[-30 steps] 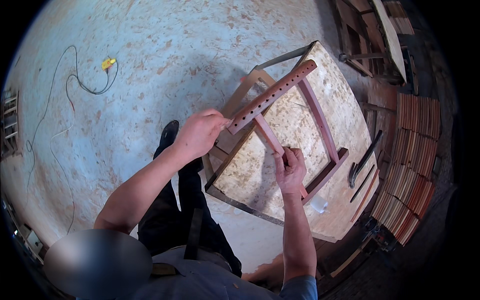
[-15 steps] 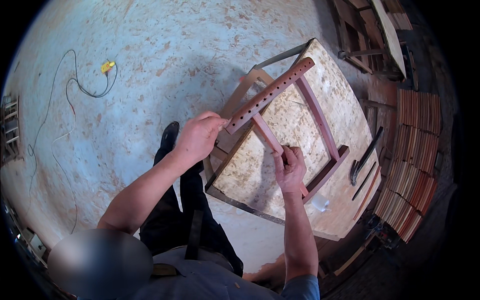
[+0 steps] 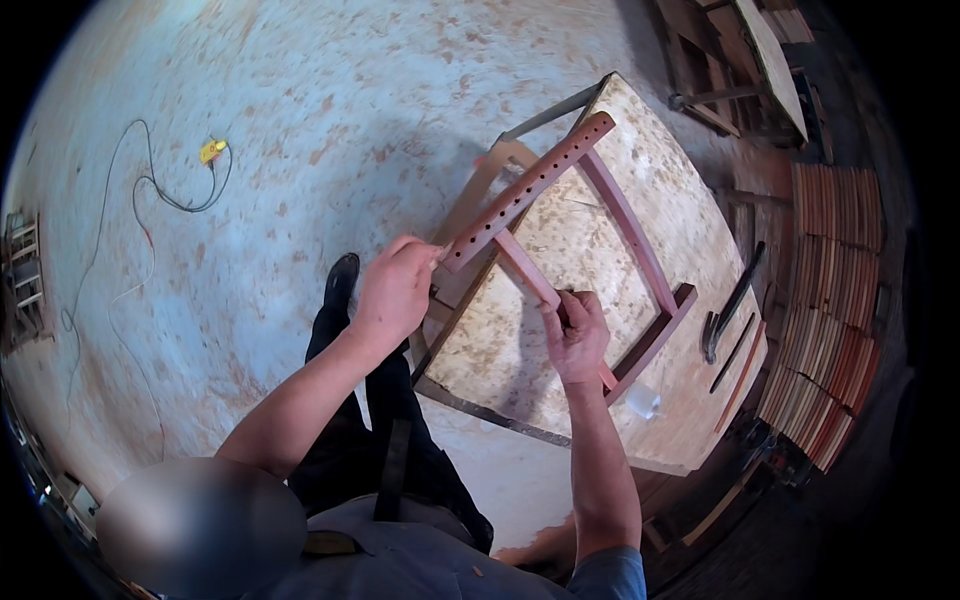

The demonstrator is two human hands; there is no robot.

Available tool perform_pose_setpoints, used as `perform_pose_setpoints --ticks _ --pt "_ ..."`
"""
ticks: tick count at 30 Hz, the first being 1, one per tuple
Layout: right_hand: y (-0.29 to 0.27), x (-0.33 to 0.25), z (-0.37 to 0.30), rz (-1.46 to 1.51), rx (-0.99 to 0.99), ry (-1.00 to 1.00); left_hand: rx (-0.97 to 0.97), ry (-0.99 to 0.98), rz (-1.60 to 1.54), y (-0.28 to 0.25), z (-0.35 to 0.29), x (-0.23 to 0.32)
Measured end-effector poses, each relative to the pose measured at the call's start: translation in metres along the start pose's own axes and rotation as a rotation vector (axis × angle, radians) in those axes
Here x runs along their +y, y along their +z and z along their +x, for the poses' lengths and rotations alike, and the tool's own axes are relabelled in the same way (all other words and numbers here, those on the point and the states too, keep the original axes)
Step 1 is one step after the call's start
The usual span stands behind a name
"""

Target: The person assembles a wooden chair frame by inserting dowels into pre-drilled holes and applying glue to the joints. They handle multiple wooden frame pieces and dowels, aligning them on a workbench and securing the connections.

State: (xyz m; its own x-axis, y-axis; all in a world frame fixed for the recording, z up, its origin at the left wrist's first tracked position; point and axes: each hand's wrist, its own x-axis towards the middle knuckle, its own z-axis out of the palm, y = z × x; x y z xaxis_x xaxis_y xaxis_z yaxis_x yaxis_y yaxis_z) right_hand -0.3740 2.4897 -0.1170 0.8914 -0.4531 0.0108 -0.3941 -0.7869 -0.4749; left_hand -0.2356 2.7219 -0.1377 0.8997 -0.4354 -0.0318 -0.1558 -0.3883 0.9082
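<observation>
A reddish-brown wooden frame [image 3: 628,218], like part of a chair, lies tilted over the worktable [image 3: 500,370]. Small dark holes run along its left rail [image 3: 530,187], whose near end juts past the table edge. At that end my left hand [image 3: 395,290] is closed in a pinch, its fingertips touching or very near the wood; what they hold is too small to make out. My right hand [image 3: 577,340] grips the short near crossbar [image 3: 527,267] between thumb and fingers. The frame's right rail [image 3: 655,340] is low, toward the tabletop.
A hammer [image 3: 735,305], a thin dark rod [image 3: 732,352] and a small whitish bottle-like thing [image 3: 643,402] lie at the table's right. Stacked wooden strips [image 3: 835,270] stand beyond. A yellow socket box [image 3: 211,151] with cables rests on the floor at left.
The view has shifted slightly. Both hands keep nearly the same places at the wooden frame, and the frame shows no clear movement on the table.
</observation>
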Motion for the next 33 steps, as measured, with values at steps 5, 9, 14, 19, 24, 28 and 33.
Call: perform_pose_setpoints --ticks 5,9,14,19,24,28,33 --pt "-0.002 -0.001 0.001 -0.011 -0.004 -0.013 0.047 0.022 0.082 0.007 -0.004 0.002" --pt "-0.002 0.001 0.002 -0.008 -0.002 -0.022 0.026 0.008 0.189 0.010 -0.007 0.020" --pt "-0.004 0.000 0.002 -0.020 -0.001 -0.014 0.149 0.028 0.367 0.028 -0.009 0.016" --pt "-0.006 0.000 0.002 -0.031 -0.001 -0.022 0.222 0.083 0.450 0.036 -0.008 0.010" --pt "-0.005 -0.001 0.001 -0.031 -0.010 -0.005 0.241 0.119 0.473 0.038 -0.005 0.011" --pt "-0.003 -0.002 0.001 -0.035 -0.014 0.004 0.226 0.149 0.462 0.035 0.004 0.011" --pt "-0.003 -0.007 0.002 -0.053 0.003 0.010 0.209 0.147 0.393 0.034 0.011 0.002"
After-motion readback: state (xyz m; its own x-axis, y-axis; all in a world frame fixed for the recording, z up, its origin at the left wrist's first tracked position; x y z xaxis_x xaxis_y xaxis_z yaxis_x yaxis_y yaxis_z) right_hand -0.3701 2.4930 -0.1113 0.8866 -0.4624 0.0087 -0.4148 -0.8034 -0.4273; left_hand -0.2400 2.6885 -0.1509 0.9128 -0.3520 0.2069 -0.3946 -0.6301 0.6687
